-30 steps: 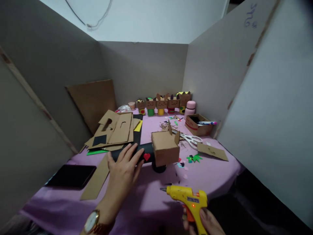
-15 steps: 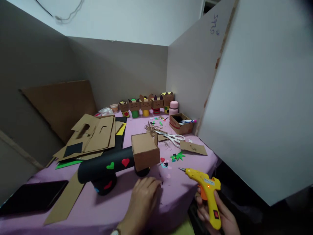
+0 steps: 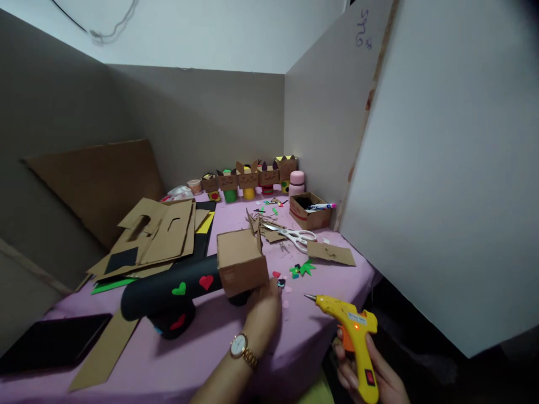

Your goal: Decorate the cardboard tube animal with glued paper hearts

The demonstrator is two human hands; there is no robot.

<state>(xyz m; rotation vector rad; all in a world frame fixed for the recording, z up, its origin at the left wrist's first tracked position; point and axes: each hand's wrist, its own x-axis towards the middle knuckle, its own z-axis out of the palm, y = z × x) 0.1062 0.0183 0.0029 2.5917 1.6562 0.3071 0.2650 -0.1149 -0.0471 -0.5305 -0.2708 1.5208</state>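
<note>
My right hand (image 3: pixel 381 370) is wrapped round the handle of a yellow hot glue gun (image 3: pixel 357 331), its nozzle pointing left and a small light glowing on its side. My left hand (image 3: pixel 264 306), with a gold watch at the wrist, reaches in at the right lower side of a small cardboard box (image 3: pixel 242 261). Its fingers are mostly hidden, so their grip cannot be made out. The box sits at the right end of a black paper tube (image 3: pixel 168 289) bearing a green and a red heart. Shorter black tubes stand beneath the long one.
White-handled scissors (image 3: pixel 292 237), a flat cardboard piece (image 3: pixel 331 253) and green paper scraps (image 3: pixel 304 269) lie beyond my hands. A pen box (image 3: pixel 309 212), a pink bottle (image 3: pixel 297 184) and several cardboard animal figures (image 3: pixel 247 182) stand behind. Cardboard sheets (image 3: pixel 155 230) and a black tablet (image 3: pixel 53 342) are left.
My left hand has moved forward, from in front of the box to its right lower side. The view has shifted slightly. My right hand still holds the glue gun.
</note>
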